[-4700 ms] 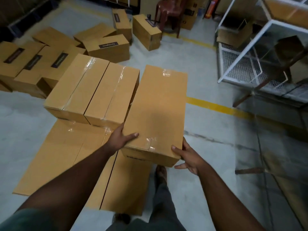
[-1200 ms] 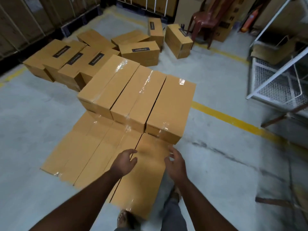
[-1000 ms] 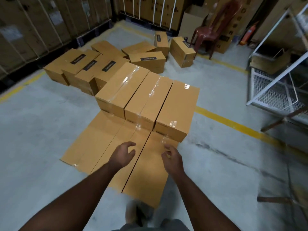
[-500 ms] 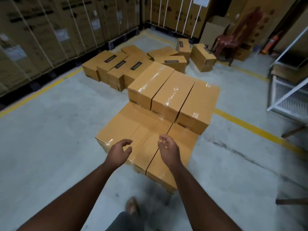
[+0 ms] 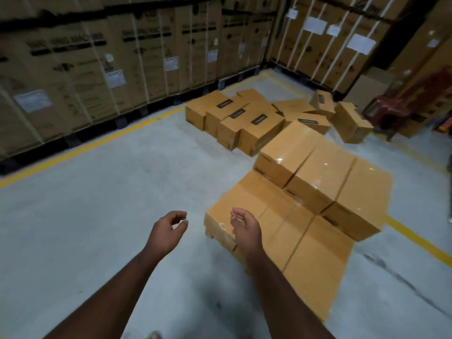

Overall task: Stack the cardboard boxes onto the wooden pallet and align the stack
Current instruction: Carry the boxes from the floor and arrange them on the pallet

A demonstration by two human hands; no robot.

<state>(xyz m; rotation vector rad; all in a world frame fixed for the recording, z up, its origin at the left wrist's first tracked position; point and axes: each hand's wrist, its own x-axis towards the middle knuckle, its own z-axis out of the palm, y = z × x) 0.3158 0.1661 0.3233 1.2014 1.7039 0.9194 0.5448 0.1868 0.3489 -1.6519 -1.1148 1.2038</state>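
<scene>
Stacked tan cardboard boxes (image 5: 325,182): three abreast on the low box layer (image 5: 281,231), tight for alignment | my left hand (image 5: 166,232) and right hand (image 5: 245,227): empty, loosely curled | loose labelled brown cartons (image 5: 244,121) beyond, likely next | pallet hidden

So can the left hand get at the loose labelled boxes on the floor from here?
Probably not yet: the left hand hangs empty well short of the labelled boxes. Bare floor lies between, so walking closer should do.

box (image 5: 359,204) set down, hands (image 5: 166,232) released, empty
</scene>
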